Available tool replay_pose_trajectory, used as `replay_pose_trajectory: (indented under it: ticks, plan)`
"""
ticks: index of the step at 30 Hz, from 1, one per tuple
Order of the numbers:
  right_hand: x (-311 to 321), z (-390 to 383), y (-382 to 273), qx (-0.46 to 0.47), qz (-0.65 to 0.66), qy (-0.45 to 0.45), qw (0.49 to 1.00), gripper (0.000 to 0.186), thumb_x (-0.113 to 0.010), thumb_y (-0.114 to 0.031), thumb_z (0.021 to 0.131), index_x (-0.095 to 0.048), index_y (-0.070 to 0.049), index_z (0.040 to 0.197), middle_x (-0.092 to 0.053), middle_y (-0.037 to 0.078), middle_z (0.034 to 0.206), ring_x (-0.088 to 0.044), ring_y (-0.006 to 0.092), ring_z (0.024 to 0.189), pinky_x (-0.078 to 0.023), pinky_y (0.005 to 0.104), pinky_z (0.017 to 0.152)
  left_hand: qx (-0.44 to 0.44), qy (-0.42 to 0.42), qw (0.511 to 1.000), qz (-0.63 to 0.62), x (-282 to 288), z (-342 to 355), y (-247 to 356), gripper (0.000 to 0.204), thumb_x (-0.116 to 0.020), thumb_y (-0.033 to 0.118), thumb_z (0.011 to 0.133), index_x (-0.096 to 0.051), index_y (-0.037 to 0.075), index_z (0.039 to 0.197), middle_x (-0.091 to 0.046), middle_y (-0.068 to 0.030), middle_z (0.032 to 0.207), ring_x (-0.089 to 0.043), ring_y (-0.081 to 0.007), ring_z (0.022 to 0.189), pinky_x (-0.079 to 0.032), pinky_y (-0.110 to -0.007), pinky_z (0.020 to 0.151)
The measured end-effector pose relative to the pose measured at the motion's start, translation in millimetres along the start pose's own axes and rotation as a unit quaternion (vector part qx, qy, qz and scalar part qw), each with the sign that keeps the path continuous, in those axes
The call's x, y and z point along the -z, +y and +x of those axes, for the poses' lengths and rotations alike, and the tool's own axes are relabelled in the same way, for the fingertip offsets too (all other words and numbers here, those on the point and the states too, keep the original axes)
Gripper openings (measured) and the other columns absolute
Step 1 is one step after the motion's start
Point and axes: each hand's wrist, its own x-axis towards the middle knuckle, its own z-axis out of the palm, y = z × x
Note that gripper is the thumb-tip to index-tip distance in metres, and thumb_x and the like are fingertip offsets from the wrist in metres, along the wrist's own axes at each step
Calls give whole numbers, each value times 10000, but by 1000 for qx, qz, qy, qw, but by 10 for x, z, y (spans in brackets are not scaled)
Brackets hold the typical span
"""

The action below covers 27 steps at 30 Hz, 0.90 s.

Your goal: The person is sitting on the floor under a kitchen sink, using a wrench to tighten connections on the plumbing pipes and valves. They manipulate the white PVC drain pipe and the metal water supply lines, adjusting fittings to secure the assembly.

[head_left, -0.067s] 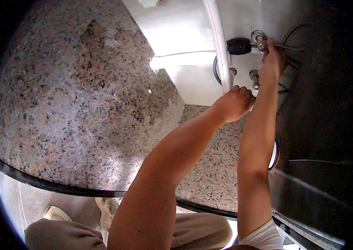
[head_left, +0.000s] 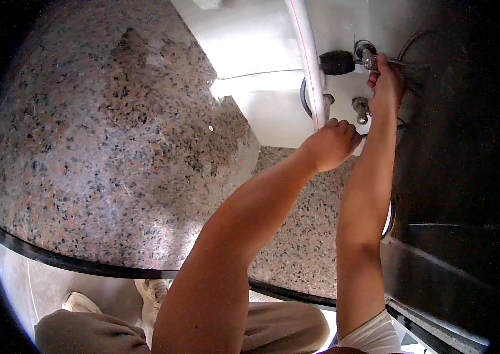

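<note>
My right hand [head_left: 388,87] reaches to the upper metal angle valve [head_left: 369,61] on the white wall, its fingers closed round the valve's lower right end. Below that valve a second metal valve [head_left: 360,110] sticks out of the wall, apart from both hands. My left hand [head_left: 334,144] is curled into a fist at the foot of a white pipe with a red line [head_left: 307,56]. What the fist holds, if anything, is hidden. A thin dark hose or cable [head_left: 364,135] shows just beside its knuckles.
A black cylindrical piece on a cable [head_left: 337,62] hangs between pipe and upper valve. A metal hose [head_left: 410,47] curves off to the right. Speckled granite [head_left: 161,159] spreads at left and below. A dark panel [head_left: 462,177] stands close on the right.
The fingers of my right hand have shifted slightly at the upper valve, and more of them shows under it. My left hand has hardly moved.
</note>
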Motion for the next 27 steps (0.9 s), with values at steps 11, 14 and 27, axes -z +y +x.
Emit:
replay_pose_trajectory:
  ticks: [11, 14, 27]
  plan:
    - [-2, 82, -17, 14, -65, 33, 997, 296, -746, -352, 863, -619, -104, 765, -542, -3, 627, -406, 104, 480, -315, 289, 473, -12, -30, 999, 34, 70, 22, 48, 275, -604, 172, 777, -621, 29, 1011, -602, -83, 917, -586, -245, 872, -488, -366, 757]
    - [-25, 21, -111, -68, -16, -12, 997, 292, -751, -347, 861, -621, -105, 760, -517, -11, 609, -370, 112, 469, -290, 298, 471, -10, -15, 998, 52, 87, 5, 24, 268, -604, 170, 767, -618, 31, 996, -600, -77, 906, -588, -241, 866, -487, -360, 759]
    - [70, 111, 29, -38, 13, -47, 998, 322, -784, -348, 830, -573, -128, 728, -535, -27, 675, -424, 91, 525, -297, 281, 467, -6, 0, 999, 33, 37, 0, 19, 242, -585, 166, 770, -622, 52, 980, -588, -58, 890, -588, -224, 865, -483, -351, 756]
